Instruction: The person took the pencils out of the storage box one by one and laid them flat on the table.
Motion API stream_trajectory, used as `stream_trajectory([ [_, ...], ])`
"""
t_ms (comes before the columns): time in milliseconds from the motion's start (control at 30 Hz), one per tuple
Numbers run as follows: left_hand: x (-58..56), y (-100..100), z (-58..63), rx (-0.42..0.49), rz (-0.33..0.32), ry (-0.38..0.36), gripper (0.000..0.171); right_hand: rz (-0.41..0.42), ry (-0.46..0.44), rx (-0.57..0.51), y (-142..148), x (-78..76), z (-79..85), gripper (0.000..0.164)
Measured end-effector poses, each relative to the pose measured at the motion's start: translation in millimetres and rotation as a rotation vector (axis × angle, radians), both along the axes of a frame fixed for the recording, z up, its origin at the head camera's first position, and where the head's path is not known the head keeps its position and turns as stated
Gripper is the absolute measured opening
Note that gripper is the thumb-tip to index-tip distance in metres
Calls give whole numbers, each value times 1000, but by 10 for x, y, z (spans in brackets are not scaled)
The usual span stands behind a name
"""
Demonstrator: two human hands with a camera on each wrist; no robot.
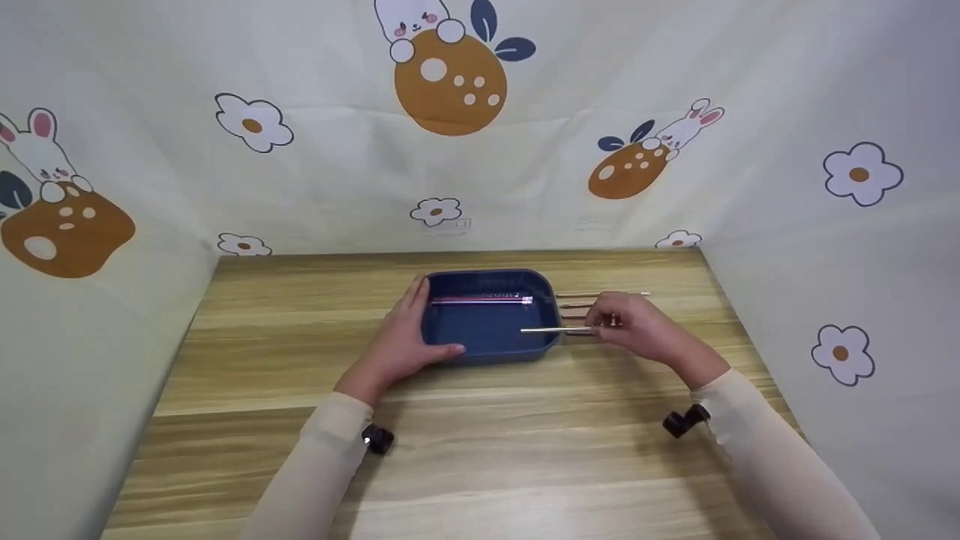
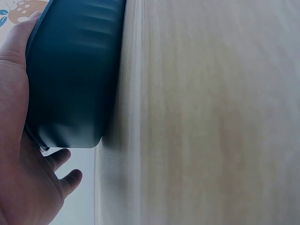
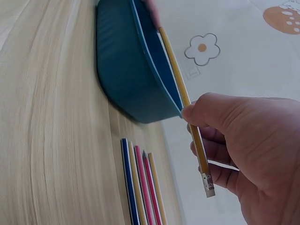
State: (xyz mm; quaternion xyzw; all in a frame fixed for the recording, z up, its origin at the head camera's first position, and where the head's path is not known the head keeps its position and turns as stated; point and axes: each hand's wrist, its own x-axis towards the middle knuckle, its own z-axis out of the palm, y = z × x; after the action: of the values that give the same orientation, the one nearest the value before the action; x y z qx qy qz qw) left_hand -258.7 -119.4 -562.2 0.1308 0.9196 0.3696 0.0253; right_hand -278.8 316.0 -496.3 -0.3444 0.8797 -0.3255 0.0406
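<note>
The right hand (image 1: 637, 326) pinches a yellow pencil (image 1: 555, 329) pointing left over the blue bin's right rim (image 1: 553, 306), left hand (image 1: 397, 341) spread opposite.

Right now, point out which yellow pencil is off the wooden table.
The slim yellow pencil with the grey eraser, held in the right hand; the two other yellow pencils lie on the wooden table.
</note>
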Motion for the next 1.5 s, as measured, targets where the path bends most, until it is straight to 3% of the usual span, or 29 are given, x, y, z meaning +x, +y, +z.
stream_trajectory([
  [467, 12, 0, 14, -25, 2, 3, 140, -30, 36, -11, 232, 54, -43, 12],
  [1100, 12, -2, 15, -28, -2, 6, 142, -110, -50, -18, 597, 108, -84, 22],
  [1500, 10, -2, 12, -12, -6, 15, 142, -161, -36, -10, 763, 126, -176, 13],
])
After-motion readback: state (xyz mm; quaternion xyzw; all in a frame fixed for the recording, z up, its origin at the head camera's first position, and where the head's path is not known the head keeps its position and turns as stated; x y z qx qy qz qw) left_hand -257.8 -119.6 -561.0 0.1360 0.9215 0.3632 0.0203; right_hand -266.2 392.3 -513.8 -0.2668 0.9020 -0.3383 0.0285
